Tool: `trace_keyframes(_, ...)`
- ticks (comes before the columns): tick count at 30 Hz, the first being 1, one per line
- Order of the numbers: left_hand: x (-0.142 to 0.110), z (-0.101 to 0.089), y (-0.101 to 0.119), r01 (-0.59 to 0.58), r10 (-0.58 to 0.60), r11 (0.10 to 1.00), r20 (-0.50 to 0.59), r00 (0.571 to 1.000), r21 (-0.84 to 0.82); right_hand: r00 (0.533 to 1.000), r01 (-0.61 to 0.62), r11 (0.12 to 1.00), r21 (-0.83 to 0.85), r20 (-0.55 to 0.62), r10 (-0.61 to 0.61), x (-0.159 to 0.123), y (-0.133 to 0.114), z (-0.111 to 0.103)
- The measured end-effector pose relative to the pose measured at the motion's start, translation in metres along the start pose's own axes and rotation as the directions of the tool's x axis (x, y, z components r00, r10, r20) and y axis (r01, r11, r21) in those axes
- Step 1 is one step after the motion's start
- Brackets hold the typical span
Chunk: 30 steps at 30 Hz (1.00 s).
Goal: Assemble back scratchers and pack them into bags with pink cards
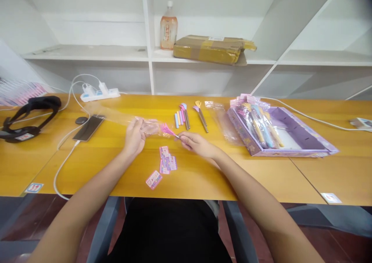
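Observation:
My left hand [135,136] is closed on a clear plastic bag [149,126], which stretches to both sides of it over the table. Between the fingers of my right hand [197,143] is a back scratcher [167,130] with a pink claw-shaped head. That head points left and is at the bag's right end; I cannot tell whether it is inside. Just behind lie more back scratchers [202,117] with metal rods, beside several pastel handle tubes [179,118]. In front of my hands, small printed cards [167,163] overlap, and one card [154,179] lies apart.
On the right stands a purple box [296,152] with packaged back scratchers [258,125], next to empty clear bags [225,123]. To the left are a phone [88,128], cables, a power strip [100,94] and a black head strap [31,119]. Behind, shelves hold a bottle [169,28] and a carton [207,49].

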<state>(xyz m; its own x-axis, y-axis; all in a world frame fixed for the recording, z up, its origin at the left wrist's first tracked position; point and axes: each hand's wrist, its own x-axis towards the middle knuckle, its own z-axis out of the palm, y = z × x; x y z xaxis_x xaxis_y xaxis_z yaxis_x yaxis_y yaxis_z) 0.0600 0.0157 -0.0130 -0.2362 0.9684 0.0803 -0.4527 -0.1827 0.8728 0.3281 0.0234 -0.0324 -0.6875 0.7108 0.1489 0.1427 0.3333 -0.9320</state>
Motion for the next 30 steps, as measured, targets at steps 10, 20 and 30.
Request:
trace_keyframes(10, -0.004, 0.005, 0.006, 0.084, -0.085, 0.996, 0.076, 0.993, 0.014, 0.969, -0.212, 0.919, 0.333, 0.194, 0.153, -0.002, 0.005, -0.005)
trace_keyframes(20, -0.017, 0.005, -0.008, 0.199, -0.216, 0.975, 0.234, 0.948, 0.094, 0.966, -0.221, 0.904, 0.365, 0.211, 0.15, -0.001, 0.008, -0.006)
trace_keyframes(30, -0.021, 0.001, -0.017, 0.24, -0.326, 0.938, 0.403, 0.856, 0.25, 0.974, -0.211, 0.865, 0.455, 0.169, 0.148, 0.003, 0.014, 0.005)
